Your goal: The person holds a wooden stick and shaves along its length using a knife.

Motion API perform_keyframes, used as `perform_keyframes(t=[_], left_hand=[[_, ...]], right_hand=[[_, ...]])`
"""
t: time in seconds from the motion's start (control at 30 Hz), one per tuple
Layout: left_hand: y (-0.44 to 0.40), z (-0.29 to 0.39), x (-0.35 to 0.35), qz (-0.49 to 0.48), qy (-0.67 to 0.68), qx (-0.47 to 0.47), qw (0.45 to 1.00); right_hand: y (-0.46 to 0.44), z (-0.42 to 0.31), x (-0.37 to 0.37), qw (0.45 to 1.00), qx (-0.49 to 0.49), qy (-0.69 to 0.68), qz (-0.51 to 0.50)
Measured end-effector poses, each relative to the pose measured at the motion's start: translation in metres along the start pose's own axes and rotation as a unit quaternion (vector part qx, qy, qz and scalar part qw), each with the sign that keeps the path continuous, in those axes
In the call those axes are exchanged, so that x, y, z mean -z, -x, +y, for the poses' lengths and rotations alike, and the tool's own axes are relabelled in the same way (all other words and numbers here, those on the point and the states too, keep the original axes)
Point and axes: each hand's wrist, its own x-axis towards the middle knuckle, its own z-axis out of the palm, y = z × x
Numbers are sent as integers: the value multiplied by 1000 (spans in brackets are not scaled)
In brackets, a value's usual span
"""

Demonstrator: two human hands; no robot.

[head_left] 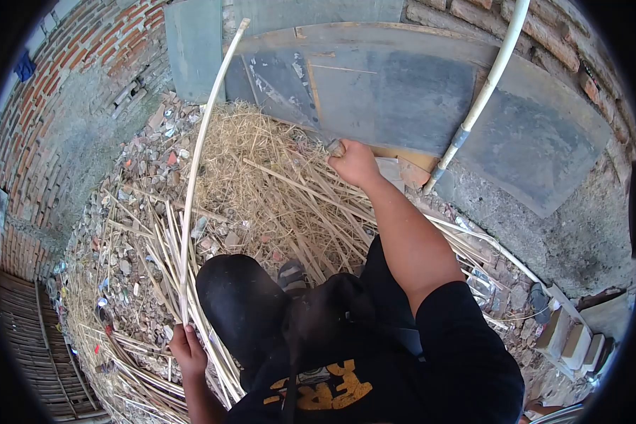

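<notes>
My left hand (189, 351) is closed around the lower end of a long, pale bamboo strip (198, 152), which rises past my knee and bends slightly toward the grey panels. Farther forward, my right hand (355, 164) grips what looks like a knife (335, 148); its handle end shows at the fist, and the blade is blurred against the background. The two hands are well apart, and the knife does not touch the strip. Under my right hand lies a heap of thin shavings (251, 152) with loose strips on it.
More split bamboo strips (169, 244) lie beside my left knee. Rubble (138, 166) covers the ground. Grey panels (403, 88) lean along the wall ahead, with a white pipe (489, 81) in front. Brick walls (85, 78) enclose the left side. A sandal (539, 304) lies at right.
</notes>
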Motion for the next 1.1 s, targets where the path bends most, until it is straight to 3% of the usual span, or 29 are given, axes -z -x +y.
perform_keyframes(t=[0.23, 0.43, 0.6, 0.73, 1.1], left_hand=[[-7, -10, 17, 16, -67, 15, 997], [-18, -16, 18, 56, -74, 15, 996], [-39, -3, 11, 104, -73, 17, 992], [-60, -18, 1, 150, -115, -64, 980], [-108, -42, -24, 80, -75, -116, 987]], right_hand=[[17, -27, 0, 961, 17, 172, -216], [22, -11, -31, 929, 26, 235, -285], [29, -4, -42, 904, 14, 279, -325], [30, 0, -52, 890, 19, 287, -353], [37, -27, -87, 907, 76, 256, -325]])
